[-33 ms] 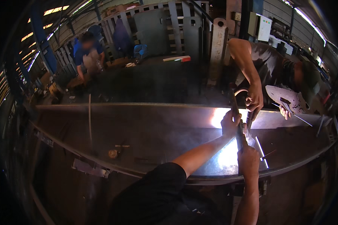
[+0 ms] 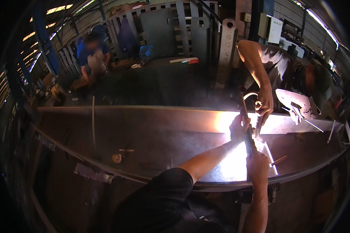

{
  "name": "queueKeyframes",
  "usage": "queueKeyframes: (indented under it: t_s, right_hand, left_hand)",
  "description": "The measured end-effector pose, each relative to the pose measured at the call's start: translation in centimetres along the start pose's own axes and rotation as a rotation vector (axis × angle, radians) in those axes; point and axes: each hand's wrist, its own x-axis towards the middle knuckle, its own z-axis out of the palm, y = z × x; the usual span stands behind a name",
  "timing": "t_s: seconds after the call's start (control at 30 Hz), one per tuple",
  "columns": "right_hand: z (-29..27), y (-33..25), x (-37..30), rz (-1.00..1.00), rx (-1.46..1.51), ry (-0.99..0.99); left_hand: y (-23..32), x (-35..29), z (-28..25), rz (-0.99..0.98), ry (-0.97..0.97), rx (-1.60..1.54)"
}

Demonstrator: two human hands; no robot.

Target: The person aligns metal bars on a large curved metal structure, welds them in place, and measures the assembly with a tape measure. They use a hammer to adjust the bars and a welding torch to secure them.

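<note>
My left hand (image 2: 238, 128) grips the upper part of a dark metal bar (image 2: 249, 144), which I see nearly edge-on. Lower down, my right hand (image 2: 257, 165) is closed around the same bar. The bar stands across a long steel channel (image 2: 163, 119) with raised edges. Just right of the bar, a co-worker's hand (image 2: 263, 106) holds a welding torch (image 2: 259, 123), its tip pointing down close to the bar. White glare and smoke there hide the contact point. The co-worker's other hand (image 2: 297, 116) holds a pale welding shield (image 2: 295, 101).
A tape measure (image 2: 117, 158) lies on the channel at left, near a thin strip (image 2: 126, 150). Another narrow strip (image 2: 93, 122) crosses the channel's far edge. Right of my right hand lies a brownish stick (image 2: 278, 160). Farther back, another person (image 2: 93, 58) leans over a work surface.
The welding glare is brighter and wider, lighting the channel wall and the co-worker's shirt more strongly. The brownish stick shows more clearly. My hands and the bar have hardly moved.
</note>
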Motion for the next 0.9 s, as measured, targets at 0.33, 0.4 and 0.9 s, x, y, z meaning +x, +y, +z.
queueKeyframes:
  t_s: [0.33, 0.4, 0.9]
  right_hand:
    - [-0.5, -0.6, 0.3, 0.025, -0.038, -0.053]
    - [-0.1, 0.5, -0.1, 0.077, -0.003, -0.092]
    - [2.1, 2.4, -0.8, 0.108, 0.044, 0.023]
  left_hand:
    - [-0.1, 0.1, 1.1, -0.062, 0.042, -0.025]
    - [1.1, -0.5, 1.9, -0.074, 0.083, 0.068]
    - [2.1, -0.1, 2.2, -0.116, -0.183, 0.080]
